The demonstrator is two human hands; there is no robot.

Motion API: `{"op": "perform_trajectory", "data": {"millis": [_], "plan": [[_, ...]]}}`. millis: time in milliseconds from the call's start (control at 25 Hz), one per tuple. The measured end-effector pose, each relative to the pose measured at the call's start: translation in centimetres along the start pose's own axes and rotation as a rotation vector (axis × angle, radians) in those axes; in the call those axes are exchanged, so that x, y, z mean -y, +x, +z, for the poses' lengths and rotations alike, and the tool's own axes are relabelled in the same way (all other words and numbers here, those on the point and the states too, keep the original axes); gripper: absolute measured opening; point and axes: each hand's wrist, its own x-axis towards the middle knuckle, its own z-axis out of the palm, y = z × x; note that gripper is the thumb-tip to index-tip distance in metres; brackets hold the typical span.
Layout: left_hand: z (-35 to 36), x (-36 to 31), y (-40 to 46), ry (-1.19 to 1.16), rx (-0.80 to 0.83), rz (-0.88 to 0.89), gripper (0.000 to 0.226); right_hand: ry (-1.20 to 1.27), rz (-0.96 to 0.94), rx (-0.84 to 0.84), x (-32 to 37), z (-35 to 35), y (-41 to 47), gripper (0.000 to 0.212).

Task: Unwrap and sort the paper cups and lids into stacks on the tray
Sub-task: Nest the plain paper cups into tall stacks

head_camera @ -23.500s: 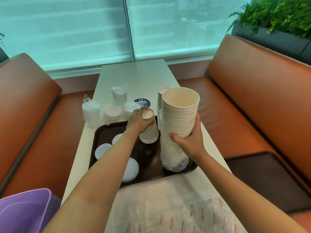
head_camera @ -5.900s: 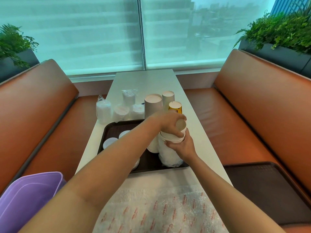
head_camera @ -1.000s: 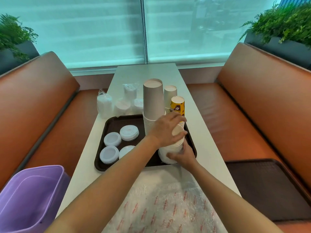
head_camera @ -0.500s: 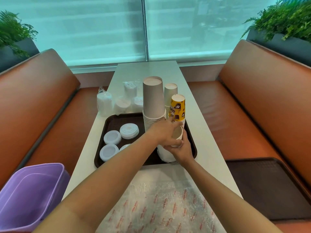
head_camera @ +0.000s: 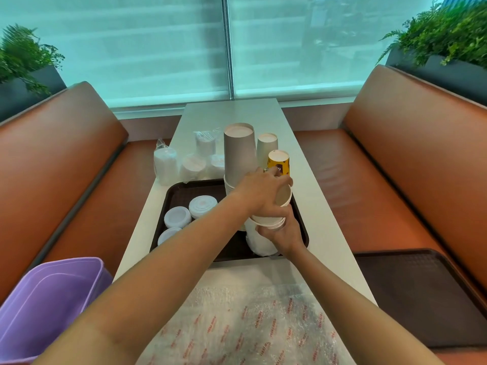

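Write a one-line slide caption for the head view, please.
Left hand lifts a white paper cup off the short stack that the right hand steadies on the tray.

White rectangular bench (head_camera: 303, 164). Dark brown plastic tray (head_camera: 181, 193); white round plastic lids (head_camera: 202, 206). Tall grey paper cup stack (head_camera: 239, 154); yellow paper cup with brown print (head_camera: 279, 162). Lilac plastic bin (head_camera: 44, 304). Clear wrap, red lettering (head_camera: 250, 327). Orange-brown leather seats (head_camera: 411, 164).
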Motion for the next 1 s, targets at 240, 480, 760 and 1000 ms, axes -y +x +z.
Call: {"op": "perform_trajectory", "data": {"millis": [240, 480, 760, 1000], "plan": [[-4.7, -0.8, 0.1, 0.215, 0.181, -0.001, 0.073, -0.067, -0.015, 0.047, 0.4, 0.0, 0.0, 0.095], [-2.5, -3.7, 2.2, 0.627, 0.399, -0.096, 0.06, -0.015, 0.006, 0.047, 0.9, 0.1, -0.5, 0.083], [-3.7, -5.0, 1.9, 0.854, 0.691, -0.114, 0.051, -0.027, 0.01, 0.053, 0.5, 0.2, -0.8, 0.084], [-11.4, -0.5, -2.9, 0.217, 0.078, -0.263, 0.068, -0.023, 0.009, 0.031, 0.5, -0.2, -0.4, 0.088]]}}
